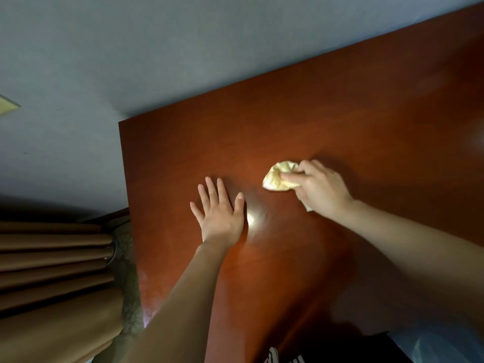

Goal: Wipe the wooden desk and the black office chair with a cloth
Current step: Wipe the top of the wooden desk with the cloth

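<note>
Forearms reach in from the bottom edge across the reddish wooden counter (340, 113), which fills most of the view beside brown curtain folds (52, 258). On it the left hand (220, 216) rests flat, fingers (212, 189) straight and spread. Near it the right hand (319, 189) grips the crumpled yellow cloth (277, 176) against the surface, fingers curled round it. Wiping the counter seems underway; the black chair is out of sight, probably still to do.

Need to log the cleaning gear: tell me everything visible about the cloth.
The cloth is pale yellow, soft-looking fabric, crumpled into a wad. It lies on the reddish wooden desk, gripped by the right hand, which curls round it; a small tail pokes out behind the hand.
</note>
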### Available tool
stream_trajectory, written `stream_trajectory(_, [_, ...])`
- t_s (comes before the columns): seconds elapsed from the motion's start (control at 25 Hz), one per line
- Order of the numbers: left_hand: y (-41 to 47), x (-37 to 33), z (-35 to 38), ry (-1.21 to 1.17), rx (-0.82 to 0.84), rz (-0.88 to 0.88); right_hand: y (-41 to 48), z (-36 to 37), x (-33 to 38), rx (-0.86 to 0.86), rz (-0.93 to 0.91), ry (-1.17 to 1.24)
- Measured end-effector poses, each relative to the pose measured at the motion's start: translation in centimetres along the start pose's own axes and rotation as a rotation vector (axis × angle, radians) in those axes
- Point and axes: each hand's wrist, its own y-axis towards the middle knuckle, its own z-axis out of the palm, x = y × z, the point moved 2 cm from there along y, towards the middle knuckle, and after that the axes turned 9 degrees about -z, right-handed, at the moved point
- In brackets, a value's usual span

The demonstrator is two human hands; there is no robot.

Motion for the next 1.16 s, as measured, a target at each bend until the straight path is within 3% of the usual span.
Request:
stream_trajectory(0.16, [-0.4,-1.2,1.0,0.033,0.018,-0.019,0.2,-1.3,-6.7,0.007,0.333,-0.049])
stream_trajectory(0.4, [-0.3,-2.0,1.7,0.027,-0.031,-0.070,0.3,-2.3,-12.5,-0.149,0.755,0.039])
stream_trajectory(0.56, [-0.4,-1.8,1.6,0.069,-0.040,-0.077,0.8,-1.4,-9.8,-0.156,0.673,0.033])
stream_trajectory(0.84, [-1.3,0.5,0.6,0.178,0.032,0.062,-2.7,0.5,-1.6,-0.069,0.274,0.046])
stream_trajectory(1.16, [-5.4,7.2,-1.3,0.328,0.080,0.323,-9.0,3.7,10.3,-0.011,0.322,0.049])
